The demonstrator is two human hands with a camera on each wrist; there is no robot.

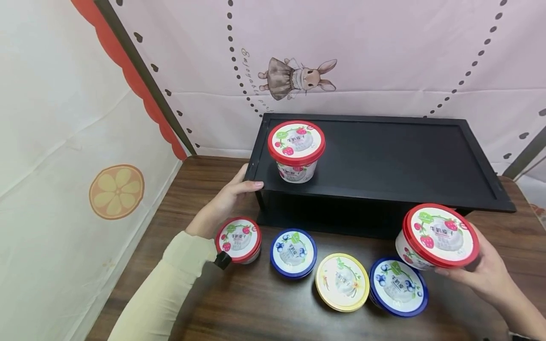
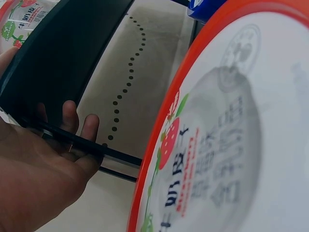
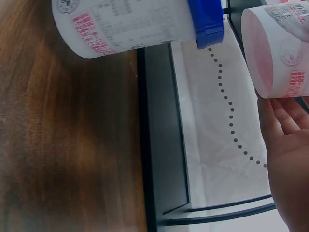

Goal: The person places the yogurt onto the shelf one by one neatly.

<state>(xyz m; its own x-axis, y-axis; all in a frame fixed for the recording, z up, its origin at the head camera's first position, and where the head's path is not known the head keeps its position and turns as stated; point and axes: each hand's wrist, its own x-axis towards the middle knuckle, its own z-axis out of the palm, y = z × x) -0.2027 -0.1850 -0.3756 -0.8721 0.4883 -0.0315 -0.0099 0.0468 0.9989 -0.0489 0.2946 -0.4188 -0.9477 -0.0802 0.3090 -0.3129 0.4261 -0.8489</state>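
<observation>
Strawberry tub [image 1: 441, 235] is being gripped by the right hand [image 1: 488, 270] near the black shelf [image 1: 392, 156], itself being clasped by the left hand [image 1: 226, 200], and knocking the nearest blueberry tub [image 1: 398, 287] is being risked through low carrying.

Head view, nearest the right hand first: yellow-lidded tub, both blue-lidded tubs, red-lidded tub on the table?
1. Right blue-lidded tub, rightmost of these
2. Yellow-lidded tub, just left of it
3. Left blue-lidded tub, farther left
4. Red-lidded tub, leftmost
</observation>
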